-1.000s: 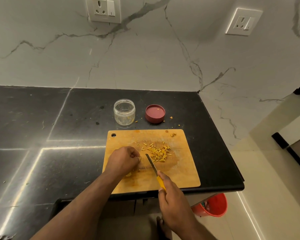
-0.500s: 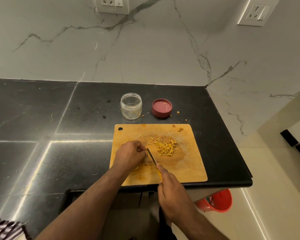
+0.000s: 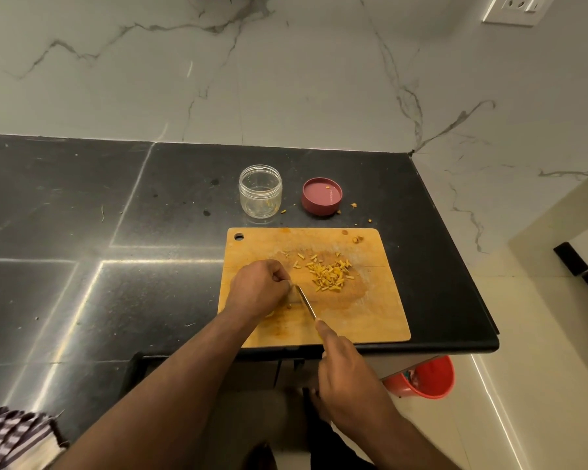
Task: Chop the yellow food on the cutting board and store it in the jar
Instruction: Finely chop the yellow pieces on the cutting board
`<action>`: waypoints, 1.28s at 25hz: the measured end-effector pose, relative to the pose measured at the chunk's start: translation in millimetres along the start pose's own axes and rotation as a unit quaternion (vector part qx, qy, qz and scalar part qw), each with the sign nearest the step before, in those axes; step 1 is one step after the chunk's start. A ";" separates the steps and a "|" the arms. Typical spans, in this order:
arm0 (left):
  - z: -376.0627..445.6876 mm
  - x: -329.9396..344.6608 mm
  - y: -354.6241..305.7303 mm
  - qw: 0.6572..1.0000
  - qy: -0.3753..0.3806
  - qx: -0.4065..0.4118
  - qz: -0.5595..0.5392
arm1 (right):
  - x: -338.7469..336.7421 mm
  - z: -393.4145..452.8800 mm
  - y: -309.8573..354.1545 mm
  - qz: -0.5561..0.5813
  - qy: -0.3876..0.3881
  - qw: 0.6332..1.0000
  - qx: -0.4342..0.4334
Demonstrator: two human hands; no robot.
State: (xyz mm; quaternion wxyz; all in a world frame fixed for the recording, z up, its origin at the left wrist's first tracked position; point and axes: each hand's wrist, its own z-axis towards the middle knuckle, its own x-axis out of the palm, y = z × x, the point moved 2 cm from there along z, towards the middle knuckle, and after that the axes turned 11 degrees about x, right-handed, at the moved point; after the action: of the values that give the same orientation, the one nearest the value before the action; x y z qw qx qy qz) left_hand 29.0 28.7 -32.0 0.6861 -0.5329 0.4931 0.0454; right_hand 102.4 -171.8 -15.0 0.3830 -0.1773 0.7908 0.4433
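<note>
Knife (image 3: 305,301) blade now nearer left hand (image 3: 258,288), tip pointing up-left.

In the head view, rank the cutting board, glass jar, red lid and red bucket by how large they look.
1. Cutting board, clearly largest.
2. Red bucket, partly hidden under the counter, so unsure.
3. Glass jar.
4. Red lid, close to the jar.

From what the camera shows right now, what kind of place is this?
Most likely a home kitchen. A wooden cutting board with chopped yellow food lies on a dark stone counter, a marble-look wall with a power socket stands behind it, and an open jar waits beside its lid.
</note>
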 end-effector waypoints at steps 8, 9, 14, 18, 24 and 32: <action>1.2 0.0 -0.8 1.000 0.000 -0.007 -0.008 | -0.9 14.3 12.5 0.007 -0.035 0.999 -0.014; 1.4 0.0 -0.8 1.000 -0.001 -0.008 -0.009 | 0.7 16.5 12.5 0.006 -0.032 0.999 -0.015; 2.7 -1.2 -2.3 1.000 0.001 -0.009 -0.010 | 2.7 25.0 12.7 0.001 -0.023 1.000 -0.010; 0.8 -1.7 -4.3 1.000 0.002 -0.010 -0.007 | 4.1 11.0 3.5 0.010 -0.018 1.000 -0.014; -2.3 -3.4 -4.9 1.000 0.002 -0.009 -0.004 | -0.6 8.6 3.9 0.033 -0.042 0.998 -0.018; -3.0 -4.3 -7.3 1.000 -0.007 -0.002 0.007 | 6.7 21.3 12.2 -0.019 -0.041 0.999 -0.025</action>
State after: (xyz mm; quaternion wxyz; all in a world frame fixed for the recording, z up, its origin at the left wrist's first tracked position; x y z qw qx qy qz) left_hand 29.1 25.2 -23.7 0.6881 -0.5305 0.4921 0.0545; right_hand 100.1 -146.9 -19.9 0.4188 -0.1834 0.7598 0.4622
